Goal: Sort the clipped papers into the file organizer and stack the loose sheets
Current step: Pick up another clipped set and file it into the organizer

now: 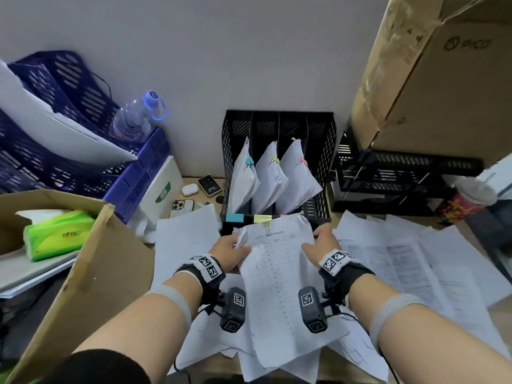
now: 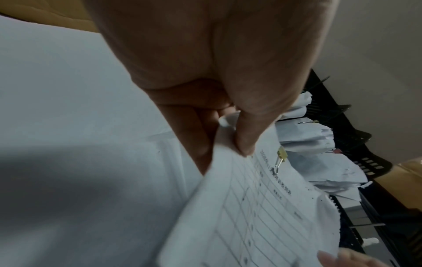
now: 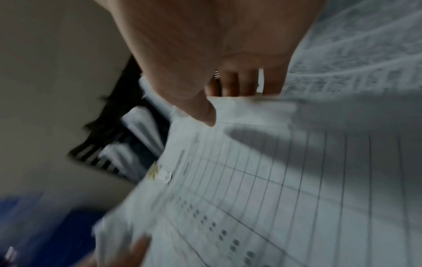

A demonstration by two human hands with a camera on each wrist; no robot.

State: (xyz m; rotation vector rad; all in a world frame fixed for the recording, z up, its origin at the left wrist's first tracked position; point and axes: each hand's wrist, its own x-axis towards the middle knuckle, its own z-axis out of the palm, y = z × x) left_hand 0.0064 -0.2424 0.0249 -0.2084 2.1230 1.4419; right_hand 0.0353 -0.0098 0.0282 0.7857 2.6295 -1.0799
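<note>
I gripped the yellow-clipped sheaf of printed white papers (image 1: 277, 273) by both side edges, left hand (image 1: 230, 249) and right hand (image 1: 322, 239) level, its long axis pointing straight ahead at the black mesh file organizer (image 1: 322, 162).

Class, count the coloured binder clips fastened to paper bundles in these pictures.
4: a blue binder clip, yellow binder clip and pink binder clip inside the black mesh file organizer; one yellow clip on the held bundle. Others may be hidden.

We take this for an office desk: black file organizer (image 1: 277, 162) against the wall, printed sheets (image 1: 393, 261) spread about, stacked blue paper trays (image 1: 83, 151), cardboard boxes (image 1: 432, 79), a phone (image 1: 181, 207).
</note>
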